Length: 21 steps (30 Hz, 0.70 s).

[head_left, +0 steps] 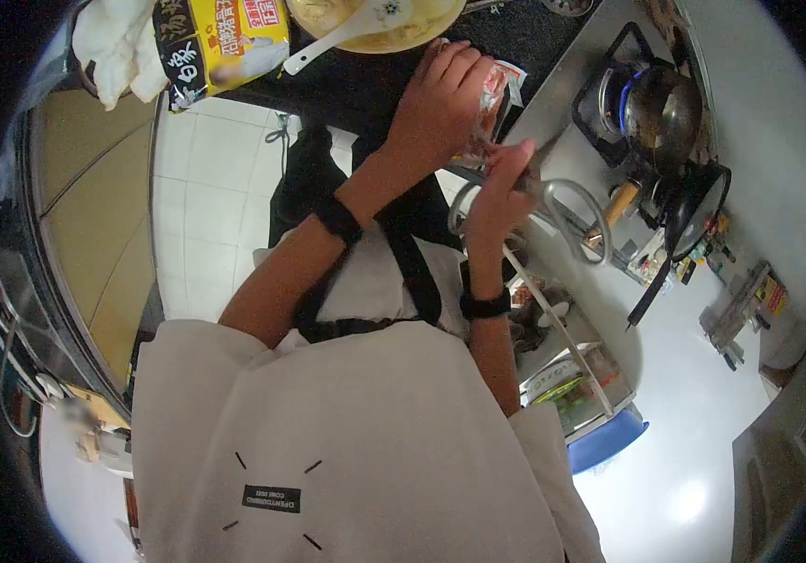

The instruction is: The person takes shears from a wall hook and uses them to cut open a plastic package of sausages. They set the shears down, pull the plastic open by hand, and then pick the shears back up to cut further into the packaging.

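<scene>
At the counter's edge, my left hand [440,98] has its fingers wrapped over a small red-and-clear packet [492,98], pressing it against the dark counter. Just below and to the right, my right hand [501,197] is closed around grey scissors [576,220], with a handle loop showing on each side of it. Its thumb points up beside the packet's lower end. The scissor blades are hidden or too blurred to make out. Beyond my left hand, a white spoon [342,36] rests across a yellowish bowl [379,36].
A yellow-and-black food package [225,52] and a white plastic bag [121,47] lie at upper left. On the right, a dark pan [663,117] sits over a lit blue burner flame [626,98]. A black-handled lid [703,211] and a shelf rack [600,399] are nearby.
</scene>
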Each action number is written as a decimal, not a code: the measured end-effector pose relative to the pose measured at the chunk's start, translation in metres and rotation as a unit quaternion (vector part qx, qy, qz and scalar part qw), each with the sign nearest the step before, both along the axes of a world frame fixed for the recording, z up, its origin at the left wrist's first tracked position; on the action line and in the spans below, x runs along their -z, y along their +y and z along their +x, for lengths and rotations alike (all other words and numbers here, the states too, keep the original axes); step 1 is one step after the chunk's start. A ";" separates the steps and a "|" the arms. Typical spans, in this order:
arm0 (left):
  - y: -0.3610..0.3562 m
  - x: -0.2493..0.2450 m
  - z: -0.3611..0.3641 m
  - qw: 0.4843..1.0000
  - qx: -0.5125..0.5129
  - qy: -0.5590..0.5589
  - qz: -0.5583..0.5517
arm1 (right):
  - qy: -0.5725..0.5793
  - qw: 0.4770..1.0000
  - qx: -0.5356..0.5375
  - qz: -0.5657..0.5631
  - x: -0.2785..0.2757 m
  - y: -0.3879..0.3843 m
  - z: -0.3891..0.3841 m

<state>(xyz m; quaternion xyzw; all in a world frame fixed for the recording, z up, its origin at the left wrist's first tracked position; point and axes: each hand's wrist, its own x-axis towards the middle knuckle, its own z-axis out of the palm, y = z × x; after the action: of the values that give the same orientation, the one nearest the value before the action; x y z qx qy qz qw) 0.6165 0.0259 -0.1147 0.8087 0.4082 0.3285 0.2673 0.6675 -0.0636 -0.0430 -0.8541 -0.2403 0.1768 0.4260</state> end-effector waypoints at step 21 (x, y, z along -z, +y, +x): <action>-0.001 -0.005 -0.002 1.000 0.007 0.013 -0.020 | 0.010 0.998 -0.055 0.028 0.002 -0.030 -0.001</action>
<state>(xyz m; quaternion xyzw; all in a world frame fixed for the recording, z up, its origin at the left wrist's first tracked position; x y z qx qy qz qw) 0.6143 0.0253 -0.1098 0.8100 0.4128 0.3081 0.2802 0.6670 -0.0933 -0.0451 -0.8256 -0.2875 0.2013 0.4418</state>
